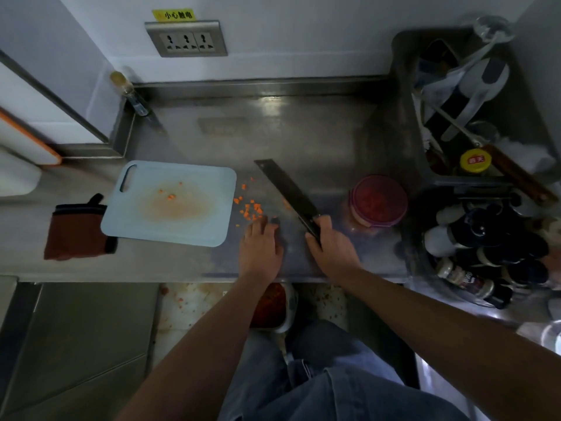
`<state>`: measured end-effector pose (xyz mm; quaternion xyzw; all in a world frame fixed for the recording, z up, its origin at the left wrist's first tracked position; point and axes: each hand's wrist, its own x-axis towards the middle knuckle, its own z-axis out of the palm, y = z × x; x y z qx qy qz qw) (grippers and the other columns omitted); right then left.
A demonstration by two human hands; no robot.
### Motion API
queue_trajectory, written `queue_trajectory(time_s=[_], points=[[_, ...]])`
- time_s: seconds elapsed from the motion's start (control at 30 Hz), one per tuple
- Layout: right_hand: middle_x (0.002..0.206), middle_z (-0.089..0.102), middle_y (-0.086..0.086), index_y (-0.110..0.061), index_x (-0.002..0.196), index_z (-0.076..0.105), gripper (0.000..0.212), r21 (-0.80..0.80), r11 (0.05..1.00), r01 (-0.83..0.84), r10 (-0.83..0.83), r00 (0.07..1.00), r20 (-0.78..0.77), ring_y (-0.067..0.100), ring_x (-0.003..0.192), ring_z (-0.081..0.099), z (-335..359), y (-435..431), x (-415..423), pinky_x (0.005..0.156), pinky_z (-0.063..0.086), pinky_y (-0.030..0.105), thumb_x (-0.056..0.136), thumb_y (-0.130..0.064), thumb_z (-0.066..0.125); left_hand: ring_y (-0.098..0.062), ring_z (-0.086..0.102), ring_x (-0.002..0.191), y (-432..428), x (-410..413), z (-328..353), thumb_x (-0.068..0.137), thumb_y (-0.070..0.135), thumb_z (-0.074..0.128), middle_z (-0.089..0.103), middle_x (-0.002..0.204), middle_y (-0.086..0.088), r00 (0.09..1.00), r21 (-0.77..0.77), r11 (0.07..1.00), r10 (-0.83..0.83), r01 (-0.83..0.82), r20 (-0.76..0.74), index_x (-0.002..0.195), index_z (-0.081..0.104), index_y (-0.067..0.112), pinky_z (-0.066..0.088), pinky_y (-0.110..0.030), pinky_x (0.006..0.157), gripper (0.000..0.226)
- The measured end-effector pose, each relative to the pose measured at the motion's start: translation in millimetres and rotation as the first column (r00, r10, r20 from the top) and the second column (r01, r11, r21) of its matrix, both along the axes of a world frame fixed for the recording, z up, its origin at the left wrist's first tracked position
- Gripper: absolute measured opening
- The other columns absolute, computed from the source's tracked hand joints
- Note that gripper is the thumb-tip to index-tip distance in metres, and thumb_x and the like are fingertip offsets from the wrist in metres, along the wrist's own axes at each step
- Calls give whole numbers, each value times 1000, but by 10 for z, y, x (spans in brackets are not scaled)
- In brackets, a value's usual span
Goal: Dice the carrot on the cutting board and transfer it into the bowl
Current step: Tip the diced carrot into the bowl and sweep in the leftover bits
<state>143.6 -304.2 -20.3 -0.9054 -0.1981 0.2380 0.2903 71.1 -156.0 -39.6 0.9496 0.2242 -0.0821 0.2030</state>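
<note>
Steel desk (318,132), dimly lit. Pale blue cutting board (182,229) at left, stained orange. Purple-rimmed bowl (376,224) at right, orange-red contents. Cleaver (285,189) between them, handle gripped by right hand (332,249). Left hand (261,246) flat, fingers relaxed, touching scattered carrot dice (250,208) beside board; few on board.

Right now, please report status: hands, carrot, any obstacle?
Left hand open, fingers at small orange carrot dice on steel counter. Right hand grips dark cleaver. Few dice on pale blue cutting board. Cleaver between dice and clear purple-rimmed bowl.
</note>
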Motion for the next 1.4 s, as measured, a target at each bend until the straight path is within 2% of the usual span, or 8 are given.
queue_trajectory(time_s=[0.27,0.4,0.53,0.67,0.83,1.07,1.23,1.4], points=[[125,53,25,2,133,34,41,-169,984,59,-30,985,167,41,110,56,-22,59,428,81,43,41,98,-15,45,-30,37,129,68,-3,37,94,21,48,40,144,-8,998,23,998,60,-60,-2,136,48,16,33,-37,106,43],[142,36,21,-5,145,27,53,-186,982,45,-11,983,182,39,126,42,-125,96,508,96,41,48,96,-10,47,-29,35,133,172,-3,39,94,21,48,36,148,-9,998,11,998,59,-59,2,140,45,14,30,-36,109,46],[139,34,19,-15,144,31,56,-251,968,26,29,976,215,41,117,46,-178,110,542,86,47,53,92,-5,47,-27,31,138,323,3,5,94,22,49,32,153,-6,999,-3,999,34,-34,13,145,40,16,30,-37,111,51],[146,30,17,-11,143,33,57,-287,954,90,-23,973,231,38,125,41,-224,204,538,94,44,51,89,3,44,-28,33,136,514,-6,-44,93,19,50,40,147,-9,998,-19,1000,-1,3,68,140,47,15,33,-39,110,47],[159,18,11,-6,150,27,54,-80,994,73,-48,958,283,28,147,16,-292,312,425,118,14,32,98,-6,43,-34,27,143,807,-41,-113,93,14,52,35,152,-15,985,23,999,-36,32,168,140,46,8,27,-47,115,49],[161,-13,11,-4,152,-5,69,-134,990,44,-24,989,145,19,148,-15,-620,597,-2,110,-26,20,103,-36,31,-32,1,149,1129,-212,-311,101,28,36,5,161,-17,999,14,999,32,-33,44,153,13,2,0,-41,121,62],[161,-9,12,-3,153,-1,69,-49,998,-29,35,991,131,16,146,-16,-584,761,-140,113,-21,20,102,-31,37,-28,-6,150,1162,-305,-335,103,26,38,0,162,-15,997,-119,992,-36,44,71,153,8,0,-5,-33,121,64],[161,-4,11,-3,153,4,67,10,997,-75,71,967,243,13,146,-13,-440,1082,-215,118,-13,25,99,-29,35,-36,9,148,1318,-319,-295,97,34,28,15,160,-19,989,-53,999,-3,11,151,151,24,3,11,-47,121,62]])
